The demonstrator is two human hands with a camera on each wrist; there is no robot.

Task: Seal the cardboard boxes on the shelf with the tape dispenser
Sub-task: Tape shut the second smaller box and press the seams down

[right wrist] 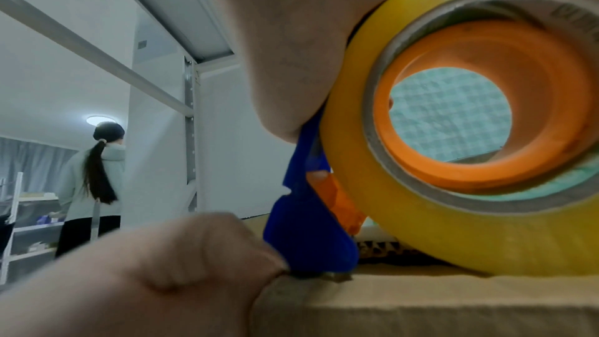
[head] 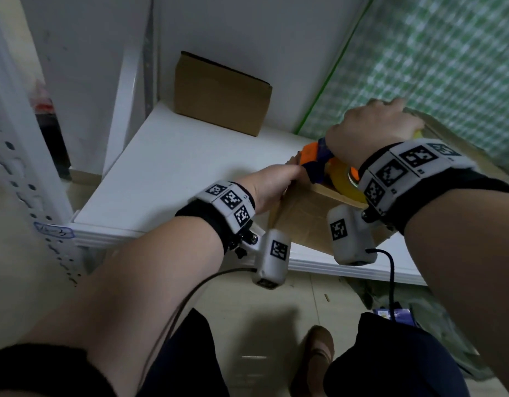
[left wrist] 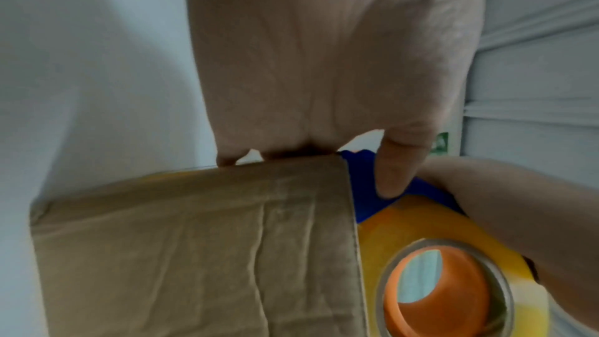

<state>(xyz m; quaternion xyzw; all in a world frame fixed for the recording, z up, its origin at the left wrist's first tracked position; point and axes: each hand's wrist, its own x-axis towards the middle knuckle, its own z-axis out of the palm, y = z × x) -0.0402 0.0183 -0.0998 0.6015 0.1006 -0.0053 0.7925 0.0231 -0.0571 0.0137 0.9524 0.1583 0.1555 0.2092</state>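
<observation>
The near cardboard box (head: pixel 310 216) sits at the front edge of the white shelf (head: pixel 167 179), and the tape dispenser (head: pixel 319 160) rests on its top at the left end, blade end toward the left hand (head: pixel 272 186). That is the relation the pull turns on: the box top runs away to the right, so the dispenser has to travel rightward, away from the left hand. The right hand (head: pixel 373 128) is curled over the dispenser's handle from above, wrist raised, the yellow tape roll (right wrist: pixel 453 137) under its palm. The left hand hooks over the box's top corner, fingers bent onto the top and thumb (left wrist: pixel 400 163) against the blue frame (probably pinning the tape's end, though that spot is hidden). A second box (head: pixel 219 93) stands at the back, well apart.
</observation>
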